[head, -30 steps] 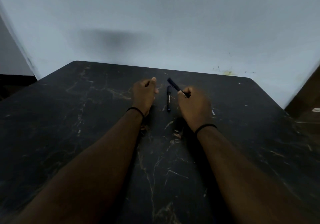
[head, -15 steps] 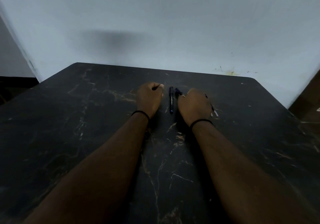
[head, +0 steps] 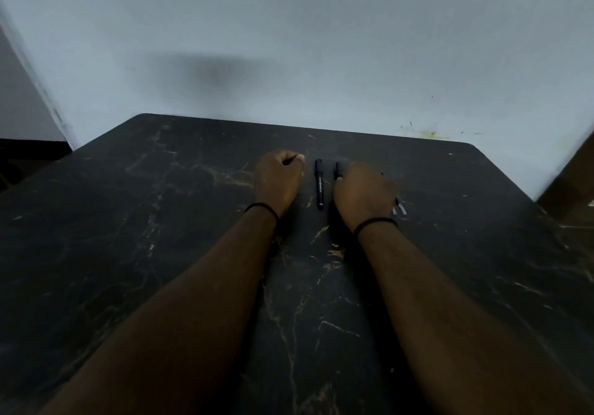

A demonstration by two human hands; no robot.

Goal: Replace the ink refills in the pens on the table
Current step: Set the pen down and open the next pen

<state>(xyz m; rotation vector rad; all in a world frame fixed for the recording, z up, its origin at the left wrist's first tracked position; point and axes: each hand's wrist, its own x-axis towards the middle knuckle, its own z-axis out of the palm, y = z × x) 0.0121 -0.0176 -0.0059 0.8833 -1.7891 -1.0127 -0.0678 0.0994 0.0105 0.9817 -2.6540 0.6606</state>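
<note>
Having lowered since a second ago, right hand [head: 363, 196] grips a pen [head: 337, 171]; left hand [head: 279, 178] stays fisted.

the table [head: 160, 254] is black with thin tan marble veins. the pen [head: 319, 186] lying on it is black with pale lettering. each wrist wears a black band [head: 262, 206]. the wall [head: 289, 44] is pale grey-blue with a small yellowish stain [head: 429, 133].
</note>
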